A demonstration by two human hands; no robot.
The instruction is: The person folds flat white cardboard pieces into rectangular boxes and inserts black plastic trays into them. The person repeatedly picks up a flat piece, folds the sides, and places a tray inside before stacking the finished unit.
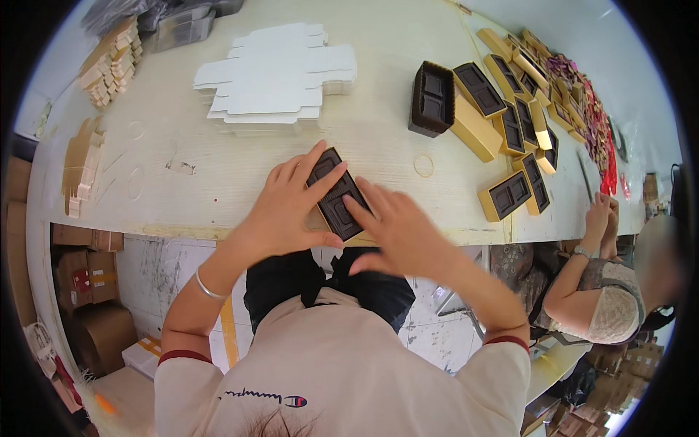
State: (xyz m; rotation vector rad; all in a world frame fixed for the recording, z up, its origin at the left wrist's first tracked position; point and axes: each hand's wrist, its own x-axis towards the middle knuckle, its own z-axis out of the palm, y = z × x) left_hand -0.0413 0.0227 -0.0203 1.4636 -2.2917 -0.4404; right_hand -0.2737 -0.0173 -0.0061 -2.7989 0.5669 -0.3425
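Note:
A small gold box with a dark brown two-section plastic tray (338, 211) in it lies tilted at the table's front edge, right in front of me. Along its left side my left hand (287, 200) steadies it, fingers spread across the far end and thumb at the near end. My right hand (400, 226) presses its fingertips on the tray's right side; its thumb stands apart, touching nothing. Just beyond, a stack of flat white box blanks (273, 76) lies on the table. A stack of nested brown trays (432, 98) stands to the right.
Several gold boxes with brown trays (510, 193) are heaped at the right. Folded gold cartons (81, 164) lie far left. A rubber band (424, 165) rests on the table (240, 175). Another person (597, 291) sits at the right, hands near red ribbons (606, 156).

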